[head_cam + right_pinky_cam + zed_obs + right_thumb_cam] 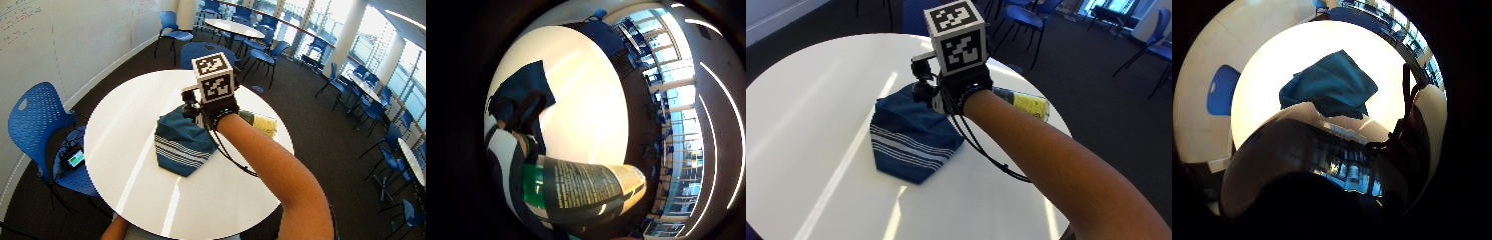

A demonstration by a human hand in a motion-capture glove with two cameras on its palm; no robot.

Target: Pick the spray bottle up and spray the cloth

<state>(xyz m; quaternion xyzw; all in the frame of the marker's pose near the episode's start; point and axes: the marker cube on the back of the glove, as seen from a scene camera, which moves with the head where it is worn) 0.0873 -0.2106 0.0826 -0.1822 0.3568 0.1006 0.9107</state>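
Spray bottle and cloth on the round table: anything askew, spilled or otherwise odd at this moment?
No spill or damage shows. The spray bottle is tipped toward horizontal in the gloved right hand, held above the white table. The blue striped cloth lies bunched and folded rather than flat, which fits the task.

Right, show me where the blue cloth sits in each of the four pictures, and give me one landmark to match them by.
Little finger side palm view: cloth on the white table, beyond the bottle.
Thumb side palm view: cloth mid-table, past the bottle's curved body.
Outside view: cloth under and beside the gloved hand.
Wide outside view: cloth mid-table, by the hand.
Shared landmark: the round white table.
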